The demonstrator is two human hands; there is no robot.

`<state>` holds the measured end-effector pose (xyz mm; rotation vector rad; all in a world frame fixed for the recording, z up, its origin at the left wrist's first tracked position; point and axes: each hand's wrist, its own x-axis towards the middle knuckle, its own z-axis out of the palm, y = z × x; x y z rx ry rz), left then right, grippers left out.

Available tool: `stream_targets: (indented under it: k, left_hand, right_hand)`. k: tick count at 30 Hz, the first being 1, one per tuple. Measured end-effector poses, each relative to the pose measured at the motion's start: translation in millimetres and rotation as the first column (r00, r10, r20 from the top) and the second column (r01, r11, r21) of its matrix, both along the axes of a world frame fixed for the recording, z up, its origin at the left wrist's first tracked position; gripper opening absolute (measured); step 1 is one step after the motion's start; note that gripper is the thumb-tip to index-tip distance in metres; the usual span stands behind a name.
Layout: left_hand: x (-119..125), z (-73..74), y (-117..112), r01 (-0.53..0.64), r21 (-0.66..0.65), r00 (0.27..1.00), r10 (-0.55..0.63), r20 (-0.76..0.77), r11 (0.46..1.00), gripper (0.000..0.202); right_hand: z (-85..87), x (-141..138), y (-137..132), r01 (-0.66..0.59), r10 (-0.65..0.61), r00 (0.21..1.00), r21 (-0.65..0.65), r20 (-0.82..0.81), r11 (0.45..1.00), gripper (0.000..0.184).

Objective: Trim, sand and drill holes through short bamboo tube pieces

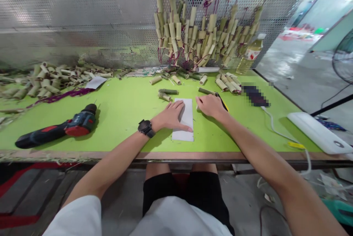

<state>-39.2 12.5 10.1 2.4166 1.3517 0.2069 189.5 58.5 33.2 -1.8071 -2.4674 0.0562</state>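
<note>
Left hand lies flat on the white sheet, fingers stretched out and gripping nothing; it looks like a press to stop the paper sliding on the green surface. Right hand sits at the sheet's far right corner, fingers curled. A black-and-yellow tool pokes out beyond it, but I cannot tell if it is gripped. The sheet lies square before the person, its long axis pointing straight away from them. Bamboo pieces lie just beyond the sheet, and a cordless drill lies well off to the sheet's left.
</note>
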Motion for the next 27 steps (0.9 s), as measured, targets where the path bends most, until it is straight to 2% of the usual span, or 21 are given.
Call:
stream_targets:
  k: [6,10,13,15,17,19,22,27]
  left_hand:
    - [5.5,-2.7,-0.9,-0.027,0.080,0.999,0.025,0.029,0.996,0.135]
    - [8.8,0.0,-0.6,-0.008,0.051,0.998,0.005,0.066,0.999,0.131]
    - [5.8,9.2,0.6,0.041,-0.013,0.996,-0.040,0.077,0.999,0.118]
    - [-1.1,16.9,4.6,0.088,-0.029,0.992,-0.085,0.093,0.996,0.099]
    - [-11.9,22.8,12.8,0.095,0.027,0.992,-0.097,0.085,0.995,0.072]
    - [-25.0,24.7,24.3,0.015,0.171,1.000,-0.018,0.015,0.985,0.054]
    - [-43.0,21.0,42.0,-0.078,0.319,0.985,0.122,-0.123,0.945,0.048]
    - [-55.9,18.5,54.8,-0.079,0.387,0.961,0.173,-0.215,0.919,0.043]
  right_hand:
    - [2.6,-2.0,-6.1,-0.011,0.015,0.998,0.074,-0.063,0.997,0.065]
    - [0.0,-7.7,-10.4,-0.080,0.085,0.991,0.056,-0.099,0.995,0.067]
    - [-4.3,-12.7,-11.3,-0.163,0.163,0.984,0.011,-0.078,0.987,0.060]
    - [-5.1,-15.3,-12.0,-0.196,0.196,0.979,0.005,-0.058,0.981,0.053]
    - [-3.7,-17.0,-13.5,-0.212,0.212,0.976,-0.012,-0.041,0.977,0.051]
    - [-1.2,-17.6,-15.3,-0.220,0.219,0.975,-0.042,-0.030,0.975,0.052]
    - [1.0,-17.2,-17.4,-0.225,0.224,0.974,-0.045,-0.016,0.973,0.053]
    - [0.6,-15.9,-18.4,-0.219,0.218,0.976,-0.019,-0.016,0.976,0.053]
